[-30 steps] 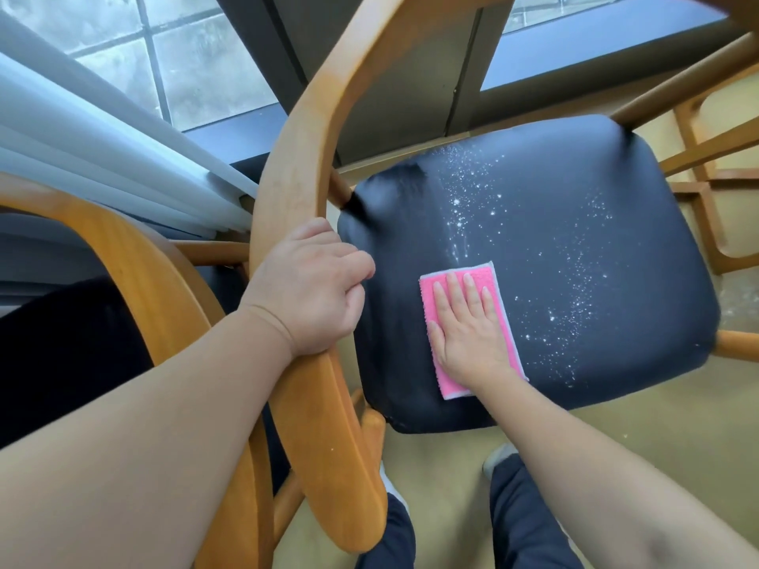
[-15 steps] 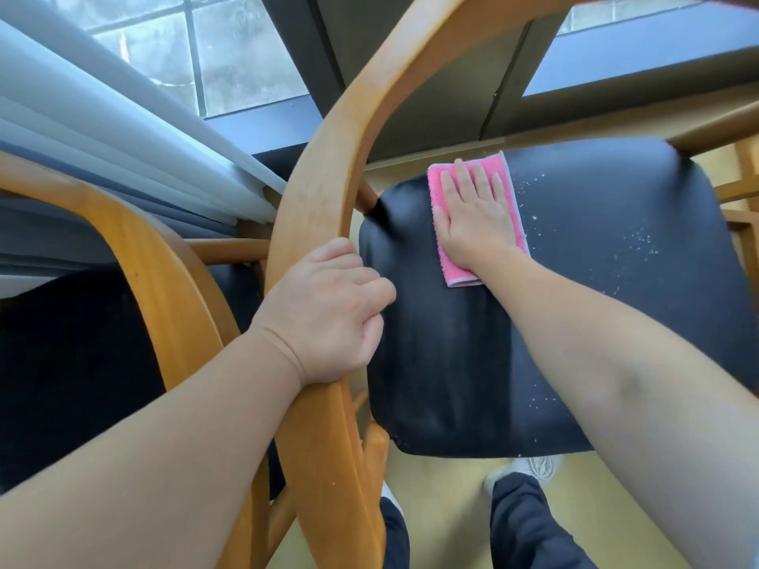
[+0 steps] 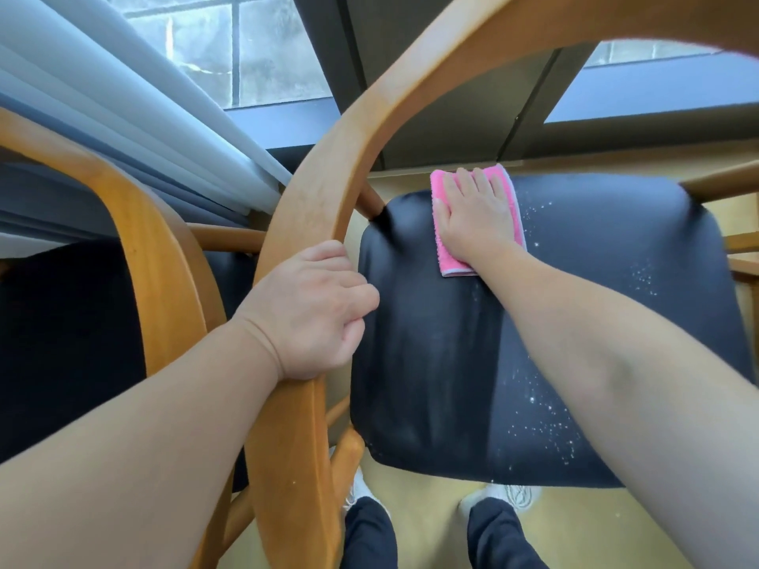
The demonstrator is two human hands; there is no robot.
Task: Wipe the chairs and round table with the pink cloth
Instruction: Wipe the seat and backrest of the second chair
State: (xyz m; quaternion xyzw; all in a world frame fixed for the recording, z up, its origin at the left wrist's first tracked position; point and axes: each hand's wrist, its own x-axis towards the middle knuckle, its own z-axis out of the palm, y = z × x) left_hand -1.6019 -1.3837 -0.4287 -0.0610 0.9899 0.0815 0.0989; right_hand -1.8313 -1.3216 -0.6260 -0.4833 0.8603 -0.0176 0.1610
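On seat's far edge, right hand (image 3: 476,217) flat (fingers (image 3: 462,184) straight) on cloth (image 3: 499,186)

Bright, even daylight from the window (image 3: 263,47) above the grip of the left hand (image 3: 308,310) on the chair back (image 3: 312,190). Soft sheen on the dark seat (image 3: 431,342) right of the grip, faint shadows only. Strongly bent by wide-angle lens toward edges.

**A Seating Area by a Large Window**

Two matching bentwood armchairs are standing side by side, the near armchair (image 3: 369,129) carrying a black padded seat (image 3: 431,363), the second armchair (image 3: 164,260) just left of it. A dark-framed window (image 3: 279,47) is letting in daylight beside pale curtain folds (image 3: 123,100). A yellowish floor (image 3: 431,511) is showing below, suggesting a lounge or waiting room.
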